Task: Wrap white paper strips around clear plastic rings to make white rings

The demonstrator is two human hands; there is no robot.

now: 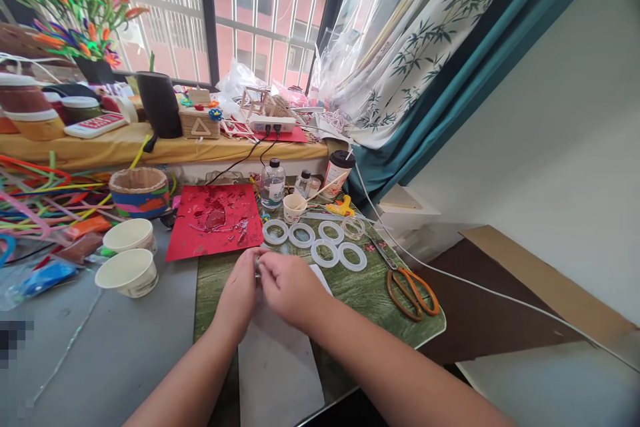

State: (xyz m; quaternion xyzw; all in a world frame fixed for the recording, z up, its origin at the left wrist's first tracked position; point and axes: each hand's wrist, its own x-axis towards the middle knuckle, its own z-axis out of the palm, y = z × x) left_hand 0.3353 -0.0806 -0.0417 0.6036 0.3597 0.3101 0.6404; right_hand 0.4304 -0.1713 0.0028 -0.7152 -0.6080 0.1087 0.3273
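My left hand [237, 292] and my right hand [294, 284] meet above the green table, fingers closed together. Between the fingertips there is a small greyish or clear thing, mostly hidden, and I cannot make out its kind. Below them lies a white board or sheet [280, 373]. Just beyond my hands is a red sheet [220, 213] strewn with dark red scraps and flakes. Several translucent silicone rings [302, 235] lie flat beyond my right hand. A small paper cup [294, 208] with a wooden stick [325, 188] in it stands behind the rings.
Orange-handled scissors [413, 290] lie at the right edge. Behind the rings are a yellow glue gun [343, 206], a clear bottle [273, 185] and a lidded drink cup [339, 173]. Two paper bowls [127, 273] stand left. A white cable [450, 267] crosses the right side.
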